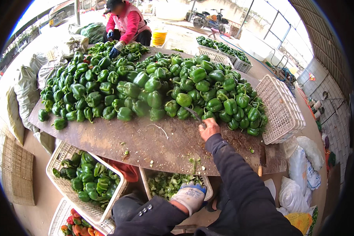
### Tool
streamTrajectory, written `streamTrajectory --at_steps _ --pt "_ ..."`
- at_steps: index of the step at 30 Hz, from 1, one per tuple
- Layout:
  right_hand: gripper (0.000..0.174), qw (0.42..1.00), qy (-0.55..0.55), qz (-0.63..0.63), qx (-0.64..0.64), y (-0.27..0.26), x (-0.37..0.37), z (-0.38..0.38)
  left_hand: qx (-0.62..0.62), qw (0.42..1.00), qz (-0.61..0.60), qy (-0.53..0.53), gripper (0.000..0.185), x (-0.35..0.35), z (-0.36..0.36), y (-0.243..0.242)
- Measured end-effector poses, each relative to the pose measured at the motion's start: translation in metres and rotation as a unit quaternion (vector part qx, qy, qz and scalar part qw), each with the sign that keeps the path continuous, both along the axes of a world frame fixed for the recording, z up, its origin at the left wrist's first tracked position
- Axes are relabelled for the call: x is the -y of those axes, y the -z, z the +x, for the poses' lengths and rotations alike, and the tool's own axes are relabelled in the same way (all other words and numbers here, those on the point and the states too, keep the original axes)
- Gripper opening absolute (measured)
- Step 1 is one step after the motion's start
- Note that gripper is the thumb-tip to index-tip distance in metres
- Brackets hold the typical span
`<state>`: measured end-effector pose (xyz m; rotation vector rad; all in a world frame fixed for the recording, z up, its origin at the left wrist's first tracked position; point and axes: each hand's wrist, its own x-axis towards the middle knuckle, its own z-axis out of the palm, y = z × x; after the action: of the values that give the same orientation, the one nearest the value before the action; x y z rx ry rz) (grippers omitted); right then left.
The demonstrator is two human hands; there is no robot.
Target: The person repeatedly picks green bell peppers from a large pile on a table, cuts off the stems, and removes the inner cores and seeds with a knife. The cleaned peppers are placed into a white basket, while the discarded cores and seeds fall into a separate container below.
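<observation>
My bare right hand (210, 129) grips a small knife (193, 113) over the table. Its blade points up and left, against the front of a large heap of green bell peppers (156, 98). Lower down, my left hand (190, 195) wears a white and blue work glove. It is over the near edge of a crate (146, 180) of chopped green trimmings (165, 183). The glove's back faces up, and its fingertips and palm are hidden from me. A second blade (262, 157) with a wooden handle lies at the table's right front edge.
White plastic crates (280, 109) lean stacked at the table's right end. Left of my knees sits a crate of green peppers (88, 177), above one with red peppers (78, 225). Across the table, a person (128, 23) in gloves handles peppers. Full sacks (26, 91) stand at left.
</observation>
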<state>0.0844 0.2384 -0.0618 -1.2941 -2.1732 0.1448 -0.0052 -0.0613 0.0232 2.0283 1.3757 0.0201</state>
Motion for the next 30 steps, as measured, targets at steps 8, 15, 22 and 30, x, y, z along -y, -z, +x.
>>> streamTrajectory --at_steps 8,15,22,30 --pt "0.084 0.99 0.091 -0.077 0.069 0.048 -0.075 0.026 -0.001 1.0 0.004 -0.02 0.056 -0.008 0.003 0.008" --pt "0.082 0.992 0.032 -0.094 0.076 0.048 -0.067 0.059 -0.011 1.0 -0.019 -0.015 0.053 -0.013 0.008 0.008" --pt "0.095 0.969 0.015 -0.241 -0.048 0.055 -0.006 0.166 -0.016 0.999 -0.021 -0.019 0.046 -0.008 0.006 0.007" --pt "0.108 0.811 0.057 -0.573 -0.107 0.016 0.134 0.148 -0.069 0.995 -0.019 -0.073 0.053 -0.026 -0.02 -0.002"
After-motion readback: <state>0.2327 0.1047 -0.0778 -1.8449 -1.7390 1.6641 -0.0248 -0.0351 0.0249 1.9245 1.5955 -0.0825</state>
